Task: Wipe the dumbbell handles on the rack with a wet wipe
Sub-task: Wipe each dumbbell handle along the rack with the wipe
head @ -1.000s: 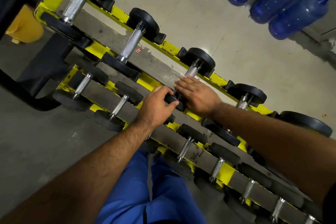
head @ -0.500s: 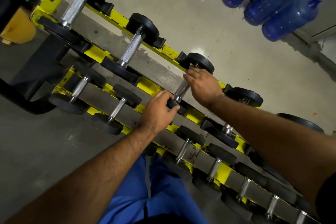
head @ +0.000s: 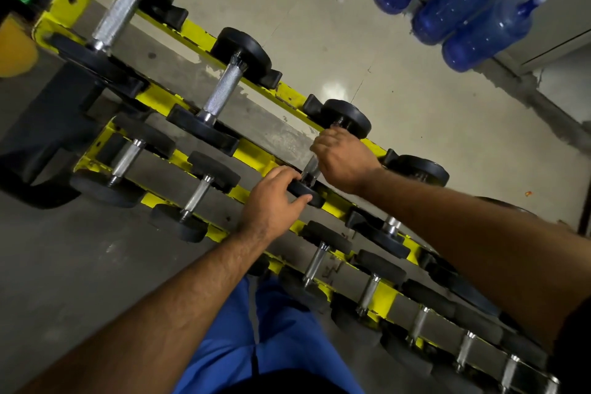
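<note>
Now right hand (head: 343, 158) grips dumbbell handle (head: 309, 169); left hand (head: 275, 200) holds its near head (head: 305, 191).

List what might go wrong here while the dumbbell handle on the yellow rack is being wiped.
1. The left hand grips the near black rubber end of the third upper-tier dumbbell; if that dumbbell rolls, fingers might get pinched against the yellow steel rack.
2. The right hand curls round the knurled chrome handle; the wet wipe is hidden, so part of the handle may go unwiped.
</note>
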